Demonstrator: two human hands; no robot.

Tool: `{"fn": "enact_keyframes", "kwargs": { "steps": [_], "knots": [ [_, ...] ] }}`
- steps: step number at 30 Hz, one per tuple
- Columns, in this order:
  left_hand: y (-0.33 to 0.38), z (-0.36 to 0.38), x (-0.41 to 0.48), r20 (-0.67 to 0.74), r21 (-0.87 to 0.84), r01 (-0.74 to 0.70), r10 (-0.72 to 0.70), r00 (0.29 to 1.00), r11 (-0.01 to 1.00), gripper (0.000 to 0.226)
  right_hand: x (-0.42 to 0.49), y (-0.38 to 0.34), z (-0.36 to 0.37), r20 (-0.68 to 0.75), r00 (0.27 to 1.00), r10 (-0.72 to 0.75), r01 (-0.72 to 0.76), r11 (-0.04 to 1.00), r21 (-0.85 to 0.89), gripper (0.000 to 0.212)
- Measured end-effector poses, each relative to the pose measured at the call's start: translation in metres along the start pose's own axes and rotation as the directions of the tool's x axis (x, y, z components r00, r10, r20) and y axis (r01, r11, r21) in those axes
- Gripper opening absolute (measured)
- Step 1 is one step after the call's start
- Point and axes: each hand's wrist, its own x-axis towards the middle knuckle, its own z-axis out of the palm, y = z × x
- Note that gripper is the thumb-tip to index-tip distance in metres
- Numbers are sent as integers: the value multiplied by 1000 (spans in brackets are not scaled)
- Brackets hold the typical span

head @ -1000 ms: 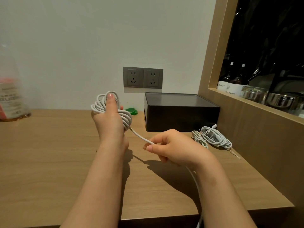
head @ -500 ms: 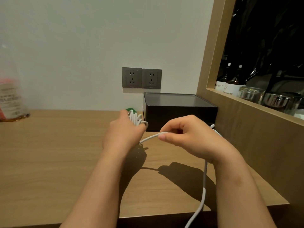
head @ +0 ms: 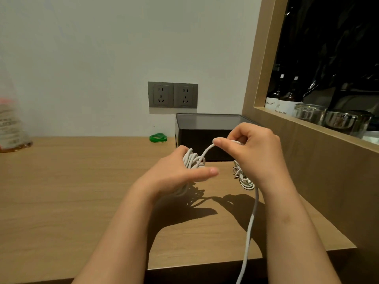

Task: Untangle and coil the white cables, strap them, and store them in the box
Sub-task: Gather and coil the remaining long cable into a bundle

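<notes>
Near the back edge of the light brown wooden tabletop [head: 82, 191] lies a small green round band [head: 158, 138]. I think it is a strap. My left hand [head: 178, 173] is up over the middle of the tabletop. It holds a bunch of loops of the long thin white cable [head: 192, 159]. The loops go round my fingers, and my thumb sticks out straight. Behind it, at the back edge, sits the flat black box [head: 196, 136]. My right hand [head: 252, 148] pinches the same cable just past the loops. From there the cable hangs down over the front edge. A second small white bundle [head: 244, 179] lies on the tabletop under that hand. The cable looks light, soft and bendy, and a bit smooth, so loops could slip off. I should hold it close to the loops and let it slide through my pinch.
</notes>
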Motion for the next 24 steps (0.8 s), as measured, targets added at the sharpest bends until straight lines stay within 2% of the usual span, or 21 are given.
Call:
{"fn": "enact_keyframes", "kwargs": {
  "steps": [3, 5, 11, 15, 20, 24],
  "knots": [
    [-2, 2, 4, 16, 123, -24, 22, 1000, 992, 51, 0, 1, 7, 11, 999, 36, -36, 996, 75, 24],
    [-3, 3, 4, 30, 121, -39, 36, 999, 992, 42, 0, 2, 10, 35, 998, 52, -56, 991, 118, 22],
    [0, 0, 1, 181, -218, -103, 143, 973, 971, 17, -2, 6, 15, 36, 995, 98, -103, 979, 179, 23],
    [1, -4, -3, 182, -408, -90, 178, 967, 909, 9, -1, 8, 15, 33, 991, 132, -136, 962, 238, 22],
    [-1, -10, -3, 134, -663, -32, 160, 978, 748, 27, -2, 4, 13, 135, 968, 213, -250, 874, 418, 18],
    [0, -12, -1, 126, -864, 72, 76, 989, 499, 37, -4, 1, 15, 352, 903, 245, -411, 726, 551, 14]
  ]
}}
